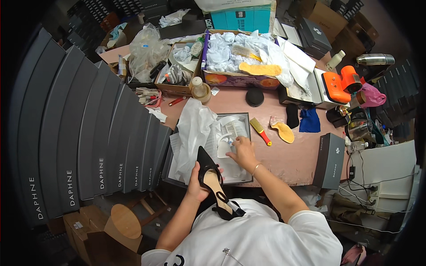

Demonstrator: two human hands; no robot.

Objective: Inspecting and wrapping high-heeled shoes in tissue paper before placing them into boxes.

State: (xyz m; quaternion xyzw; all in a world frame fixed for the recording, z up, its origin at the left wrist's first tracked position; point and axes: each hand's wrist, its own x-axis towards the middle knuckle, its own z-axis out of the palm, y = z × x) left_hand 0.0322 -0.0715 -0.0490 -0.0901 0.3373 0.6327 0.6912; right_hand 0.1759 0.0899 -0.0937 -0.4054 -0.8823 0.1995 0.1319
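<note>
A black pointed slingback shoe (206,165) with a beige insole is held by my left hand (196,185), its toe pointing away from me and its heel end near my white shirt. The hand wraps round the shoe's side over the front edge of an open grey shoebox (250,128). My right hand (243,153) reaches over the right part of that box, thumb and fingers apart, close to a white rounded insert (222,149). Whether the fingertips touch it I cannot tell. Crumpled white tissue paper (191,126) fills the box's left side and hangs over its edge.
A brush (260,131), a yellow pad (283,132) and a blue cloth (309,120) lie right of the box. Behind stand a round black tin (254,96) and a carton of tissue (242,80). Stacked grey shoeboxes (62,133) wall the left; another shoebox (329,162) stands right.
</note>
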